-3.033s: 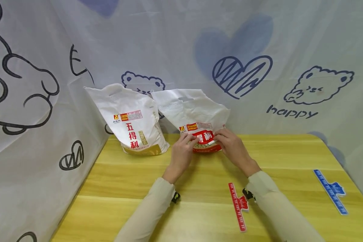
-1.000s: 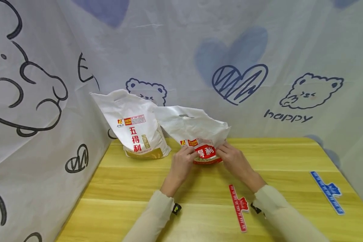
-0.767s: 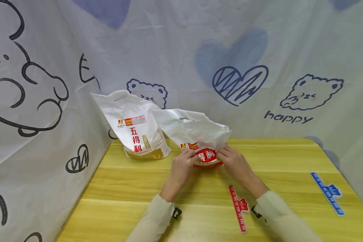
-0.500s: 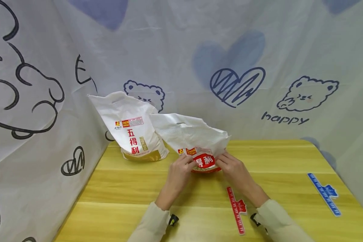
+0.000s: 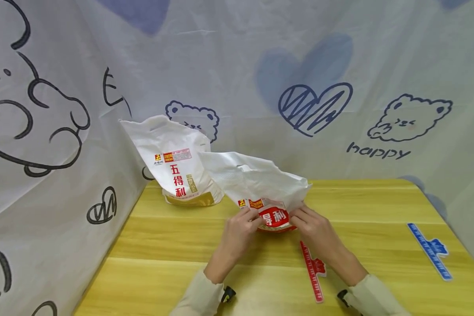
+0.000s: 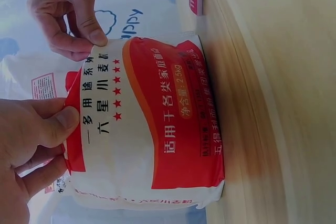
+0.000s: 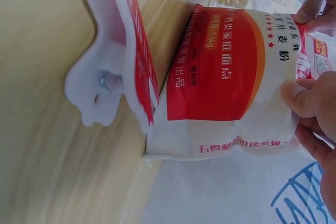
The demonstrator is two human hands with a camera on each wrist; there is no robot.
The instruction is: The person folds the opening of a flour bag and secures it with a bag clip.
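Note:
Both hands hold a white and red flour bag (image 5: 256,182) that stands on the table, its loose white top leaning back and to the left. My left hand (image 5: 238,232) pinches the bag's left side, thumb on the front, near the red band in the left wrist view (image 6: 73,129). At the right side, my right hand (image 5: 314,226) pinches it likewise, thumb in front in the right wrist view (image 7: 302,95). A second white flour bag (image 5: 181,162) with a gold base stands behind to the left, untouched. A red clip (image 5: 312,272) lies close to my right forearm.
A blue clip (image 5: 430,252) lies at the right side of the wooden table (image 5: 162,272). White cloth (image 5: 237,66) with drawn hearts and bears hangs behind the table and along its left side.
Both hands have drawn the flour bag toward me across the table, and its top sits lower in view. The second bag and both clips have stayed in place.

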